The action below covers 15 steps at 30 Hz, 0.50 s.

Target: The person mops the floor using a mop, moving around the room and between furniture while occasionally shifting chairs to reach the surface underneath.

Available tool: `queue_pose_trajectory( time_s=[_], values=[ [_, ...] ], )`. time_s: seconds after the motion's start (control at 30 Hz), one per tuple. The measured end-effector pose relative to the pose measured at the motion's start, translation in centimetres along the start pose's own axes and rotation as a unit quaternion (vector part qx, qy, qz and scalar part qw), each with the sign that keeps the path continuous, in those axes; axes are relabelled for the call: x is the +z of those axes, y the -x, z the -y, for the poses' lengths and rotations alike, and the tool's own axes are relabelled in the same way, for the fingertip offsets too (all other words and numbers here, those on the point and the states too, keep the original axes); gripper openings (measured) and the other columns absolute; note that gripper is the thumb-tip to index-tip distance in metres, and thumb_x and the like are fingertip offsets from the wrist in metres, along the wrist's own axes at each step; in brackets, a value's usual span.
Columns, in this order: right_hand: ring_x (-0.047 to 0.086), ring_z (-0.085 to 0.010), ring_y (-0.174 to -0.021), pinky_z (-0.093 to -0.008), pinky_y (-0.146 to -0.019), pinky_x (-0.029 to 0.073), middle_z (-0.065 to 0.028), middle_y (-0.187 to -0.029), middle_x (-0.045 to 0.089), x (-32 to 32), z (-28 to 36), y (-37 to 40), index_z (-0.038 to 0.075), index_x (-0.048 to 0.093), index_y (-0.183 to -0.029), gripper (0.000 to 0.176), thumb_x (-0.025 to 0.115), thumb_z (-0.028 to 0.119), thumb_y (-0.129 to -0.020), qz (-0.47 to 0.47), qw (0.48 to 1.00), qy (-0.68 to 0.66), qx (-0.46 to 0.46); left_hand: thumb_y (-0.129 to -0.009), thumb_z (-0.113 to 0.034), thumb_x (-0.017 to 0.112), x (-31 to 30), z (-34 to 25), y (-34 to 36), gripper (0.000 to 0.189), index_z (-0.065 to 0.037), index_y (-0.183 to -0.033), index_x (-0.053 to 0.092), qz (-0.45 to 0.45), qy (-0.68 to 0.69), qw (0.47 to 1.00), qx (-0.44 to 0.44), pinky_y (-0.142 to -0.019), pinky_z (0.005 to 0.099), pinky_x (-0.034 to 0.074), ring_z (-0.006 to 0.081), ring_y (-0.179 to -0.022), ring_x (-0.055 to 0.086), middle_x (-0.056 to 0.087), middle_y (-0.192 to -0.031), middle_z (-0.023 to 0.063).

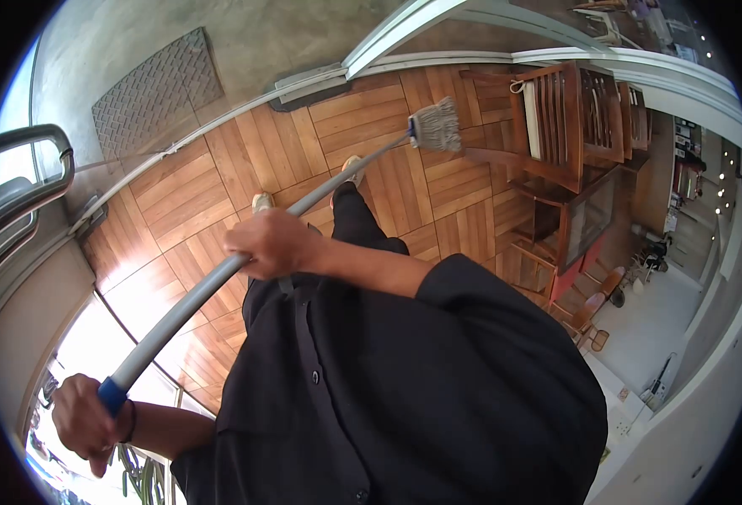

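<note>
A broom or mop with a long grey pole (194, 299) runs diagonally from the lower left up to its pale, stringy head (436, 126) on the wooden floor. My right hand (272, 244) is wrapped round the middle of the pole. Down at the lower left, my left hand (87, 421) holds the pole's top end by the blue cap (112, 396), with a dark band on the wrist. Both my feet (263, 201) in light shoes stand on the floor beyond my right hand.
Wooden slatted furniture (549, 126) stands at the upper right, with chairs (594, 307) below it. A white door track (245, 108) crosses the top, and a textured mat (160, 93) lies beyond it. Metal door handles (64, 168) stick out at the left.
</note>
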State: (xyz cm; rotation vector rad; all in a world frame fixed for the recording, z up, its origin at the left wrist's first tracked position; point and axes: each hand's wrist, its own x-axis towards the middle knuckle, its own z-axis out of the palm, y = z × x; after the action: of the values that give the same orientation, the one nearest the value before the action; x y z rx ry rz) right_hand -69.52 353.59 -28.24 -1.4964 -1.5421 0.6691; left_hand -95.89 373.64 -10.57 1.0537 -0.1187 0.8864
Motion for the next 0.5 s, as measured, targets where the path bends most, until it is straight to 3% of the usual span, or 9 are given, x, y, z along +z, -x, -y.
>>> queue_pose_trajectory(
  time_s=[0.03,0.13,0.2,0.27,0.37,0.4,0.47,0.5],
  values=[
    [0.063,-0.0263,-0.060,-0.0379,-0.053,0.050,-0.0048,-0.069,0.061,-0.2,-0.4,-0.2,0.013,0.065,-0.077,0.010,0.071,0.018,-0.082,-0.009,1.000,0.009,0.007,-0.076,-0.019,0.085,0.6,0.5,-0.7,0.041,-0.019,-0.055,0.050,-0.004,0.049,0.999,0.022,-0.051,0.0168,0.050,0.0014,-0.045,0.053,0.056,-0.050,-0.0077],
    [0.063,-0.0275,-0.061,-0.0392,-0.054,0.050,-0.0064,-0.068,0.061,-2.3,-2.8,0.7,0.013,0.065,-0.077,0.010,0.071,0.018,-0.082,-0.038,0.998,0.036,0.039,-0.075,-0.006,0.077,2.7,5.4,-2.6,0.035,-0.018,-0.056,0.051,-0.088,0.008,0.996,0.026,-0.044,0.0154,0.047,0.0019,-0.041,0.050,0.056,-0.050,-0.0075],
    [0.063,-0.0277,-0.062,-0.0400,-0.055,0.050,-0.0071,-0.069,0.062,-6.5,-6.5,2.0,0.012,0.065,-0.077,0.010,0.072,0.019,-0.082,-0.059,0.994,0.058,0.067,-0.077,-0.009,0.076,5.1,11.9,-5.1,0.032,-0.019,-0.063,0.050,-0.092,0.054,0.993,0.041,-0.042,0.0149,0.036,0.0002,-0.040,0.046,0.050,-0.048,-0.0091],
    [0.065,-0.0284,-0.065,-0.0402,-0.056,0.051,-0.0076,-0.071,0.063,-12.0,-9.2,3.8,0.010,0.065,-0.077,0.012,0.072,0.019,-0.081,-0.077,0.990,0.098,0.071,-0.078,-0.015,0.075,7.6,18.3,-7.2,0.031,-0.020,-0.065,0.047,-0.089,0.000,0.995,0.044,-0.042,0.0187,0.026,0.0000,-0.040,0.043,0.047,-0.049,-0.0095],
    [0.066,-0.0308,-0.072,-0.0412,-0.061,0.053,-0.0089,-0.075,0.065,-19.8,-15.6,9.0,0.011,0.066,-0.078,0.009,0.071,0.017,-0.082,-0.131,0.965,0.160,0.159,-0.075,-0.011,0.068,12.8,28.8,-10.8,0.024,-0.014,-0.070,0.045,-0.013,0.085,0.994,-0.065,-0.048,0.0303,0.031,0.0129,-0.046,0.038,0.041,-0.054,-0.0012],
    [0.067,-0.0318,-0.075,-0.0423,-0.064,0.054,-0.0096,-0.079,0.067,-22.3,-17.9,10.9,0.012,0.068,-0.079,0.007,0.070,0.018,-0.083,-0.154,0.956,0.168,0.188,-0.074,-0.009,0.067,15.1,32.2,-11.6,0.024,-0.011,-0.073,0.043,-0.026,0.073,0.993,-0.089,-0.052,0.0329,0.034,0.0154,-0.052,0.042,0.042,-0.058,0.0013],
    [0.067,-0.0342,-0.080,-0.0424,-0.067,0.054,-0.0115,-0.083,0.067,-27.6,-21.3,14.8,0.010,0.067,-0.080,0.012,0.069,0.020,-0.086,-0.182,0.918,0.221,0.274,-0.083,-0.005,0.070,18.9,39.5,-12.7,0.026,-0.009,-0.075,0.046,0.004,0.075,0.988,-0.132,-0.061,0.0308,0.040,0.0151,-0.065,0.049,0.052,-0.071,0.0031],
    [0.067,-0.0348,-0.089,-0.0431,-0.075,0.053,-0.0124,-0.093,0.068,-30.0,-23.2,17.2,0.009,0.066,-0.086,0.018,0.067,0.026,-0.090,-0.182,0.897,0.240,0.324,-0.087,-0.004,0.071,20.6,42.7,-12.9,0.024,-0.007,-0.078,0.049,0.018,0.032,0.984,-0.172,-0.062,0.0280,0.041,0.0115,-0.068,0.050,0.055,-0.075,0.0026]
  ],
)
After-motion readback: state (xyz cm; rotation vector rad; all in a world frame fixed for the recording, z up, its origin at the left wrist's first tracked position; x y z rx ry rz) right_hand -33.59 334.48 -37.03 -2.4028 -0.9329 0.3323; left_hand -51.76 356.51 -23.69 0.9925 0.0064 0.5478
